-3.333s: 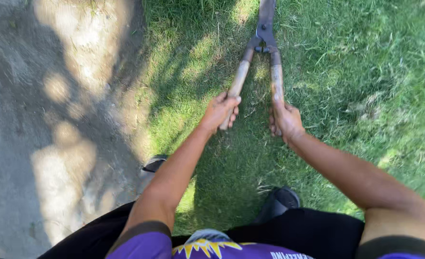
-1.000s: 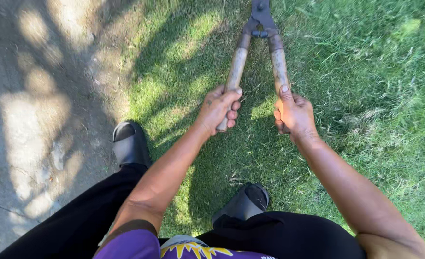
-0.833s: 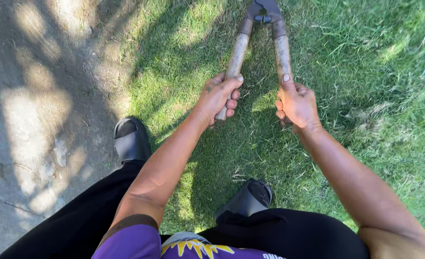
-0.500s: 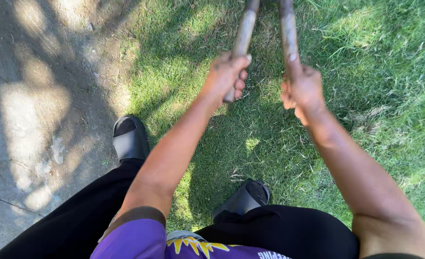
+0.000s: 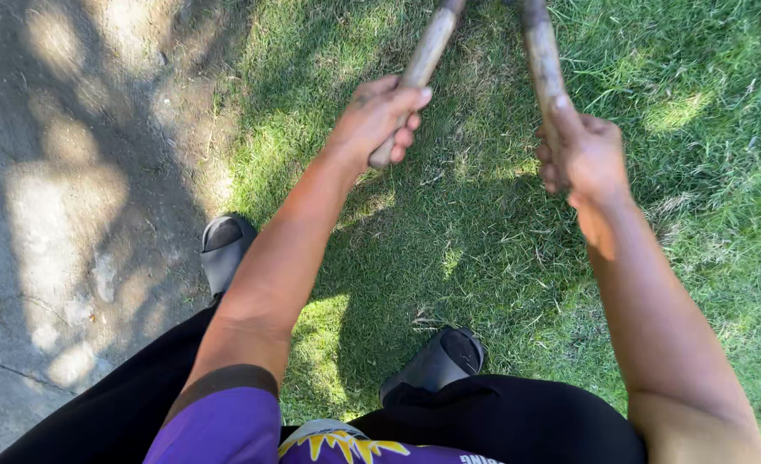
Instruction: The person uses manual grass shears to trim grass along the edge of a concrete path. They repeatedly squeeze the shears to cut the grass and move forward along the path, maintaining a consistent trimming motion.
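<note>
Starting at the nine o'clock side, the bare, sun-dappled dirt path (image 5: 63, 215) runs down the frame, and the person's left shoe (image 5: 226, 249) stands right at its edge where the soil meets the grass (image 5: 698, 198). That foot has come forward since a few seconds back, when it sat lower and nearer the body; the stance is now wider, one foot by the path and the right shoe (image 5: 439, 361) planted on the lawn at about six o'clock.

Moving across, the left hand (image 5: 380, 116) is wrapped tight around the left wooden handle (image 5: 423, 60) of the long-handled shears, fingers curled fully about it, knuckles up. At about one o'clock the right hand (image 5: 582, 155) grips the right wooden handle (image 5: 542, 56) the same way, thumb laid along the shaft.

What has changed most is the framing. A second ago the pivot and the base of the blades were visible at twelve o'clock; now the hands have risen up the picture and the metal head has passed out of view above the top edge, so I cannot tell whether the blades stand open or closed. The two handles have also drawn in: they were splayed wider before and now stand nearer one another, converging toward twelve o'clock. To my eye that reads as a closing stroke on grass farther out, with the person leaning and reaching ahead.

Black trousers (image 5: 518, 421) and a purple shirt (image 5: 217, 430) fill the bottom edge.
</note>
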